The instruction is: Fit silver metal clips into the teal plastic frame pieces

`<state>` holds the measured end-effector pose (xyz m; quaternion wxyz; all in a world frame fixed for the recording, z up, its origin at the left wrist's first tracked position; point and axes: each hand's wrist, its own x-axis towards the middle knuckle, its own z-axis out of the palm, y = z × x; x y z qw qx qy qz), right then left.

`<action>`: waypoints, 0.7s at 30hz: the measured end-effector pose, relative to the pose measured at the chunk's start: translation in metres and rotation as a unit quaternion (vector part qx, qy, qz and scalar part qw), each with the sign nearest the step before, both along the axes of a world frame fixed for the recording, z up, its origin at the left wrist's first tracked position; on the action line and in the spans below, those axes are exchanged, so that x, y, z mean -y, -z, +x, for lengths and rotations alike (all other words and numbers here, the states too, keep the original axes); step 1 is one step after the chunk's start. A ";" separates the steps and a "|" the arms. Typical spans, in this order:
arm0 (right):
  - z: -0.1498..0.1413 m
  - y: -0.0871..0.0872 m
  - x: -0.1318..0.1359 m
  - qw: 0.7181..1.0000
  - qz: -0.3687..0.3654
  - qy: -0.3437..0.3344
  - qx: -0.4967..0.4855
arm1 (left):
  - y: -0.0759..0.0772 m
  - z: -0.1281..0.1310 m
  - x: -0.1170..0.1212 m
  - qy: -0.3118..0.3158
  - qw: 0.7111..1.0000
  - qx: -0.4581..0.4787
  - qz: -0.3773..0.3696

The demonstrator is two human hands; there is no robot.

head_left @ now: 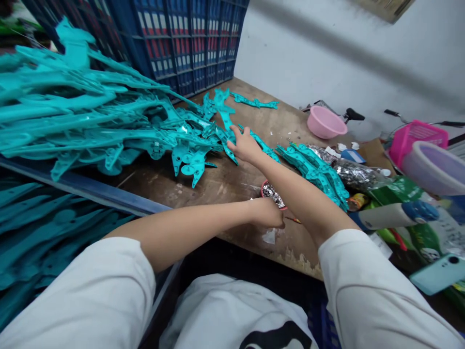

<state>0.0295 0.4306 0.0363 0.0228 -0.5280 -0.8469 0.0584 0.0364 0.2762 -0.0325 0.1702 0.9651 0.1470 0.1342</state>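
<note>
My right hand (244, 144) reaches across to the near end of a heap of teal plastic parts (83, 106), its fingers apart. The fingertips are close to the parts at the heap's right end; contact cannot be made out. Nothing shows in its grasp. My left hand (268, 213) is closed just in front of a small red bowl (263, 186) filled with shiny metal bits (273, 194). Its fingers are mostly hidden, and so is anything inside them. Beyond my right forearm lies a smaller stack of teal plastic parts (316, 172).
A blue crate (189, 48) stands behind the heap, and more teal parts (39, 242) fill the space at lower left. To the right are a pink basin (327, 123), silvery bags (352, 174), a white bottle (388, 215) and a phone (439, 274). The wooden tabletop (160, 184) has a worn front edge.
</note>
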 end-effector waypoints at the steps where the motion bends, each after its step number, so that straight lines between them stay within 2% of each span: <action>1: 0.012 -0.005 0.004 0.999 0.009 0.001 -0.035 | -0.001 -0.004 -0.004 0.007 1.000 0.007 -0.022; 4: 0.071 -0.022 0.033 0.986 0.083 -0.038 -0.141 | -0.007 -0.016 -0.021 -0.006 0.992 0.067 -0.111; 6: 0.122 -0.031 0.073 0.964 0.161 -0.091 -0.191 | -0.015 -0.022 -0.033 -0.034 0.975 0.137 -0.170; 8: 0.170 -0.034 0.127 0.944 0.222 -0.117 -0.212 | -0.024 -0.023 -0.037 -0.058 0.951 0.210 -0.221; 9: 0.189 -0.031 0.158 0.937 0.249 -0.117 -0.217 | -0.028 -0.021 -0.033 -0.056 0.927 0.261 -0.264; 10: 0.204 -0.027 0.190 0.931 0.272 -0.105 -0.219 | -0.034 -0.019 -0.026 -0.041 0.892 0.319 -0.319; 13: 0.226 0.001 0.273 0.930 0.294 -0.072 -0.211 | -0.052 -0.011 0.012 0.033 0.740 0.468 -0.482; 14: 0.230 0.012 0.293 0.936 0.277 -0.081 -0.200 | -0.058 -0.010 0.026 0.036 0.715 0.480 -0.507; 15: 0.234 0.022 0.306 0.944 0.248 -0.109 -0.187 | -0.064 -0.010 0.039 0.024 0.714 0.464 -0.524; 16: 0.240 0.032 0.314 0.954 0.200 -0.151 -0.166 | -0.069 -0.011 0.049 0.009 0.725 0.427 -0.541; 18: 0.258 0.046 0.315 0.972 0.059 -0.209 -0.084 | -0.075 -0.015 0.060 0.000 0.760 0.312 -0.570; 19: 0.269 0.050 0.310 0.979 -0.015 -0.199 -0.029 | -0.075 -0.017 0.060 0.010 0.778 0.244 -0.579; 21: 0.290 0.055 0.292 0.986 -0.116 -0.099 0.072 | -0.071 -0.020 0.052 0.046 0.808 0.100 -0.579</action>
